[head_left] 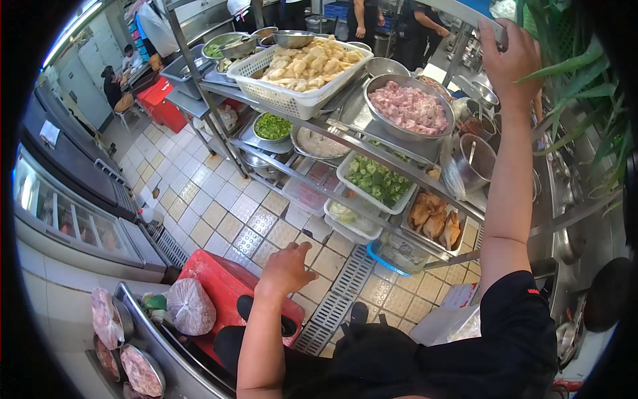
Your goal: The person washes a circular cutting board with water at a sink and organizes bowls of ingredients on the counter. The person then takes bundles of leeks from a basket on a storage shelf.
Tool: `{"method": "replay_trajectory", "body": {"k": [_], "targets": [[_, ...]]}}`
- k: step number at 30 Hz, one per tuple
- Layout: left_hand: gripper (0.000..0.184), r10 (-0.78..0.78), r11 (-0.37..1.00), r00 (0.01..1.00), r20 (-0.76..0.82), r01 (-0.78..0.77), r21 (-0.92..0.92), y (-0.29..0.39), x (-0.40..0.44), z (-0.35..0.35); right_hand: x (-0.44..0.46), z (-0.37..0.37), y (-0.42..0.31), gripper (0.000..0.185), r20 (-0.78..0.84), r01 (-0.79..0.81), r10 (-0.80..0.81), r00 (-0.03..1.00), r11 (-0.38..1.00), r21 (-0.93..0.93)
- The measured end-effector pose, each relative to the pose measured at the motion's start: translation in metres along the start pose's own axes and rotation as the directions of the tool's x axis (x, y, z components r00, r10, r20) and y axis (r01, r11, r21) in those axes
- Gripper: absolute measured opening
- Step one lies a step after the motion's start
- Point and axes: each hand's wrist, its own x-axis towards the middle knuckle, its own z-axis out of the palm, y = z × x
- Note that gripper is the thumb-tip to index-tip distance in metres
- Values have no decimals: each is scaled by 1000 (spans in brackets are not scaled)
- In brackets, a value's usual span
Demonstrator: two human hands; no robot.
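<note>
My right hand (515, 63) is stretched up to the far right, its thumb and fingers closed round the edge of a metal upper shelf (462, 10). My left hand (286, 269) hangs in the air above the floor, beside a red plastic crate (229, 266); its fingers are apart and it holds nothing. On the metal rack in front of me stand a white basket of pale yellow chunks (312, 63) and a steel bowl of cut pink meat (409, 106). Lower down are a white tub of chopped green vegetables (375, 179) and a tray of browned poultry (433, 219).
At the left, a steel sink edge (173, 339) borders bagged raw meat (143, 369). A floor drain grate (339, 292) crosses the tiles. Long green leaves (578, 80) hang at the right. Other people (425, 26) stand behind the rack, and others sit at the far left.
</note>
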Motion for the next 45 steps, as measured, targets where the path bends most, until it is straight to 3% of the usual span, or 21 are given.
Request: {"method": "replay_trajectory", "body": {"k": [10,12,20,25,45], "targets": [[68,19,1000,1000,21,-19,8,-2,0,1,0,6,8,42,-22,28,-29,999,999,-46],[68,16,1000,1000,12,-16,4,-5,2,5,2,3,5,42,55,-39,43,998,997,-65],[68,15,1000,1000,-6,-15,-4,-6,1,7,2,3,7,46,31,17,-14,999,994,-106],[65,12,1000,1000,-14,-12,-4,-7,0,11,3,8,15,54,48,5,1,999,992,-122],[60,16,1000,1000,-25,-16,-2,4,1,14,6,10,23,54,57,41,-32,998,984,-174]]}}
